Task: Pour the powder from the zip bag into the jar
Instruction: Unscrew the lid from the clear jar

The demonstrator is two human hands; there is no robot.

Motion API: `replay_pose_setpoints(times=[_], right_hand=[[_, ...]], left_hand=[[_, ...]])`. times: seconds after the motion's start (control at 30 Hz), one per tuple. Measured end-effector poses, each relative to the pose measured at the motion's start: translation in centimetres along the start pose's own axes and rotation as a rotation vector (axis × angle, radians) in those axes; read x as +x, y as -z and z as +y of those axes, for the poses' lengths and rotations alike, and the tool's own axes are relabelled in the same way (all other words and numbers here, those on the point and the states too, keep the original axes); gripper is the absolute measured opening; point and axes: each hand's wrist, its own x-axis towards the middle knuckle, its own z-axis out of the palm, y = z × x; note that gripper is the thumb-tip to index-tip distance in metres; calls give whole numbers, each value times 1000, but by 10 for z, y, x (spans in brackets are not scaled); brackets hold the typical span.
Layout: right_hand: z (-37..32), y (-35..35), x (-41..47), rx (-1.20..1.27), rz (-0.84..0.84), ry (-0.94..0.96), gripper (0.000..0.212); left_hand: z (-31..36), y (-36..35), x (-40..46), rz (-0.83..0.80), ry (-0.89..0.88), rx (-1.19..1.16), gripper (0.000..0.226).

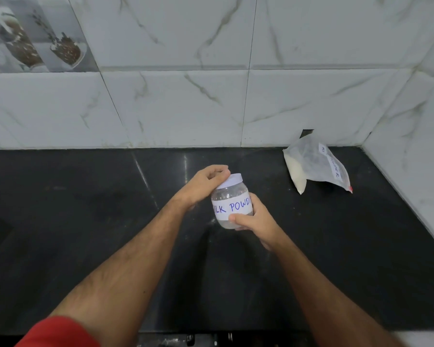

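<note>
Holding the jar (232, 205) above the middle of the black counter (85, 221), the person is using both bare hands at once. The right hand (254, 221) is wrapping around the lower body of the jar from the right side, its thumb pressing across the bottom edge of the white paper label (233, 207) and its fingers curling behind the clear wall. The left hand (206, 184) is reaching in from the left and closing its fingertips over the rim of the white lid (232, 181), which is sitting on the jar's mouth. The jar is tilting slightly, its top leaning away toward the wall, and its clear body is looking empty. The label is showing blue handwritten letters reading "ILK POWDE", with the rest turning out of sight around the sides.

The zip bag (316, 166) is lying toward the back right corner of the counter, well apart from the jar and from both hands, leaning close to the tiled wall (186, 96). Pale powder (296, 174) is gathering along the bag's left edge, and a red tab is showing at its lower right tip. A white strip with handwriting is running down the bag's right side, too small to read fully. A red sleeve (58, 331) is covering the left upper arm at the bottom left.
</note>
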Motion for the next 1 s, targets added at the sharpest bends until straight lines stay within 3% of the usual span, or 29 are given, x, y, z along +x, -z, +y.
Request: replay_pose_setpoints(times=[0.13,0.33,0.5,0.73,0.9,1.0], right_hand=[[-11,10,-10,326,-131,-59,85],[-25,20,-17,360,-138,-49,102],[-43,17,-20,269,-37,21,83],[-53,6,-21,197,102,66,88],[-51,2,-19,-164,313,79,77],[-51,2,-19,-230,301,96,81]], left_hand=[[27,-14,2,-120,-15,-1,31],[40,-31,7,-90,-36,-172,36],[55,-33,5,-119,-44,-164,35],[64,-30,1,-100,-56,-149,56],[56,-36,-8,-49,-66,-50,26],[56,-36,-13,-65,-84,-20,35]])
